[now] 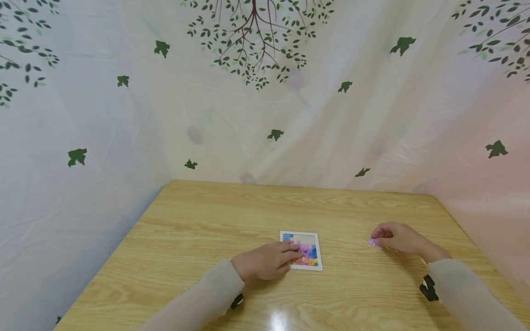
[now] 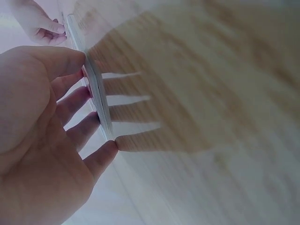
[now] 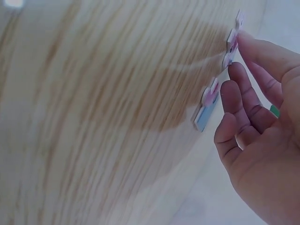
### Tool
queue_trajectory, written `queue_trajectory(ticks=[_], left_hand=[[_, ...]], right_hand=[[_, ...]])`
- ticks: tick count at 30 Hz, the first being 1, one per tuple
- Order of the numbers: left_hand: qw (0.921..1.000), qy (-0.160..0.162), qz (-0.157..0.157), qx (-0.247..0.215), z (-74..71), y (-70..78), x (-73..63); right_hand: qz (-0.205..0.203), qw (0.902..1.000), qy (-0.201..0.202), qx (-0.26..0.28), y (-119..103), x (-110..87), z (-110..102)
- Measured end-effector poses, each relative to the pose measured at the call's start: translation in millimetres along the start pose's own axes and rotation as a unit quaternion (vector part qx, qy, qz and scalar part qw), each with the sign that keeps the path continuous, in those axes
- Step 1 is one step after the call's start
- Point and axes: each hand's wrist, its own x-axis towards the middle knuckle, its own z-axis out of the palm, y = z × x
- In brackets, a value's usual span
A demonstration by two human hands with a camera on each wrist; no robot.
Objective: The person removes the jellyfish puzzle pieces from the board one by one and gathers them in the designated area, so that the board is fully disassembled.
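A picture puzzle (image 1: pixel 309 252) in a thin white frame (image 1: pixel 320 257) lies on the table, its upper part showing a bare pale backing. My left hand (image 1: pixel 269 261) rests over its left side with fingers extended. In the left wrist view, the fingers of my left hand (image 2: pixel 56 103) lie along the frame's edge (image 2: pixel 97 89). To the right, my right hand (image 1: pixel 399 238) pinches a pink puzzle piece (image 1: pixel 372 242) between thumb and forefinger. The right wrist view has that piece (image 3: pixel 231 44) at the fingertips of my right hand (image 3: pixel 262 93), other fingers loosely curled.
A second puzzle piece (image 3: pixel 206 103), pink and light blue, lies on the wooden table (image 1: pixel 198 216) below my right hand. Behind the table hangs a pale curtain (image 1: pixel 232 115) printed with leaves and branches.
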Motion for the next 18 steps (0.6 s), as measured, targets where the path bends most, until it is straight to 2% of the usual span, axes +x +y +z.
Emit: queue_trajectory(ticks=[5, 12, 18], left_hand=[[1.0000, 0.002, 0.001, -0.001, -1.3, 1.4, -2.1], [0.9999, -0.003, -0.010, -0.006, -4.1, 3.3, -2.5], [0.9997, 0.004, -0.022, 0.003, -3.2, 3.5, -2.0]], right_hand=[[-0.022, 0.9997, 0.005, -0.004, -8.0, 5.4, 5.0], [-0.046, 0.9987, -0.015, 0.017, -28.6, 19.8, 13.8], [-0.068, 0.9975, -0.004, -0.014, -54.5, 34.7, 26.2]])
